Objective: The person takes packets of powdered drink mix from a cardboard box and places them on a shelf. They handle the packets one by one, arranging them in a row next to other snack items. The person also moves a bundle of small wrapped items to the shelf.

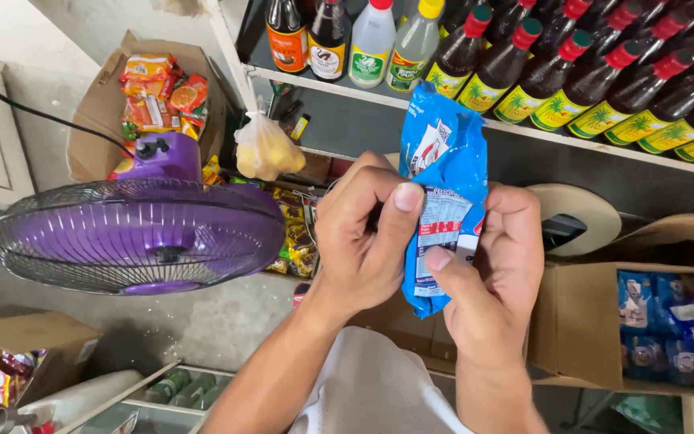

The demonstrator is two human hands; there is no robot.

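A blue snack packet (446,173) with red and white print is held upright in front of me, its back panel facing me. My left hand (365,233) pinches the packet's left edge, thumb pressed on the printed panel. My right hand (493,269) grips the right edge lower down, thumb on the panel too. Both hands are shut on the same packet, close together at mid-frame, in front of a shelf.
A purple fan (140,229) stands at left. The shelf (524,128) above carries dark sauce bottles (580,76) with red caps. An open cardboard box (580,321) at right holds more blue packets (668,317). Another box (98,120) of snack packs sits at far left.
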